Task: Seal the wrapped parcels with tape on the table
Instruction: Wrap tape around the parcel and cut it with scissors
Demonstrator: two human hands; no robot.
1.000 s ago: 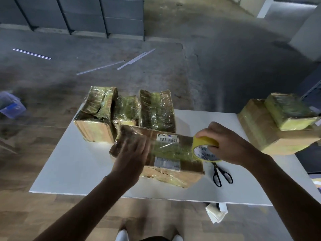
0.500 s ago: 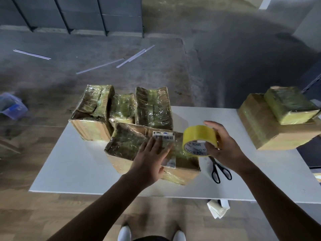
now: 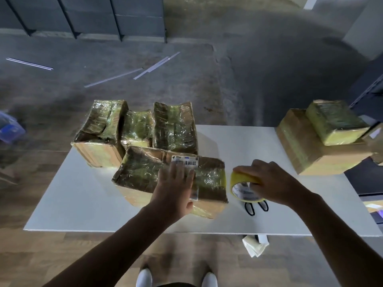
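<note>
Presses parcel (image 3: 145, 172) w/ flat L hand (image 3: 176, 189), fingers straight; grips tape (image 3: 241, 179) in R hand (image 3: 267, 183) just beside parcel's R edge, over scissors (image 3: 256, 207). Bare table (image 3: 83, 204) front-L.

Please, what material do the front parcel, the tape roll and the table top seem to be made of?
Front parcel: brown cardboard under clear glossy film, judged by wrinkles and glints.
Tape roll: yellow plastic tape, smooth, on a white printed core, likely cardboard.
Table top: white, matte, flat board; probably laminate, but unsure.
</note>
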